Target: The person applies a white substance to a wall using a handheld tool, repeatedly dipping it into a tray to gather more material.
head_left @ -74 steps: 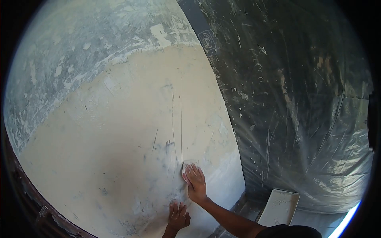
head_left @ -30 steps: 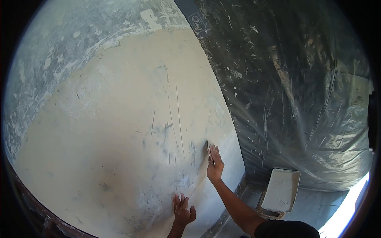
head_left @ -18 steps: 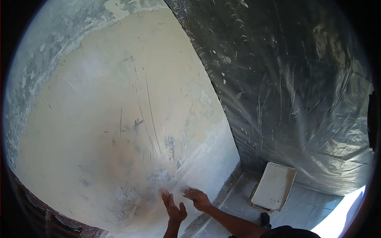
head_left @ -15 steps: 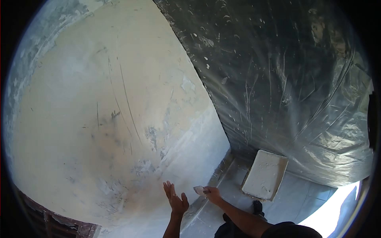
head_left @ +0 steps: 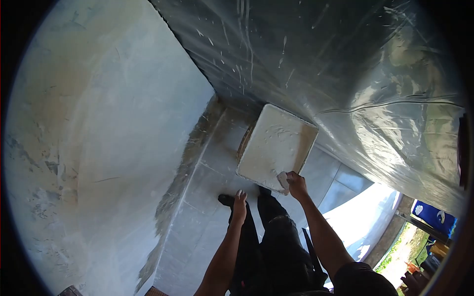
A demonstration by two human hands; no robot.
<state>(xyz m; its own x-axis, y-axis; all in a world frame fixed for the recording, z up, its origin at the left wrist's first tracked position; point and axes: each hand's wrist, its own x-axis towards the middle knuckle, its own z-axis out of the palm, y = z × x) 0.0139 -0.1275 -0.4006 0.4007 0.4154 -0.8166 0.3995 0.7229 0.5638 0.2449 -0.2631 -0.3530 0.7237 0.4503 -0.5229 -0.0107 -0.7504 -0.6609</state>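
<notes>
My right hand (head_left: 297,186) is closed around a putty knife (head_left: 283,180), its blade coated in whitish compound. The blade is low over the near right edge of a rectangular tray (head_left: 247,176), overlapping it in this view. Inside the tray lies a broad layer of off-white, wet-looking compound (head_left: 276,143) with lumps and streaks on its surface. My left hand (head_left: 240,204) hangs in front of my legs, left of the tray, holding nothing, with fingers extended and pale smears at the tips.
A patchy plastered wall (head_left: 123,123) rises on the left. Dark plastic sheeting (head_left: 306,64), spattered white, hangs behind the tray. Grey tiled floor (head_left: 207,172) lies between them. My shoe (head_left: 226,200) stands near the tray. Assorted objects (head_left: 429,256) are outside at the lower right.
My view has turned down and right, away from the wall. The right hand with the putty knife has moved from near the wall to the tray; the left hand has lowered.
</notes>
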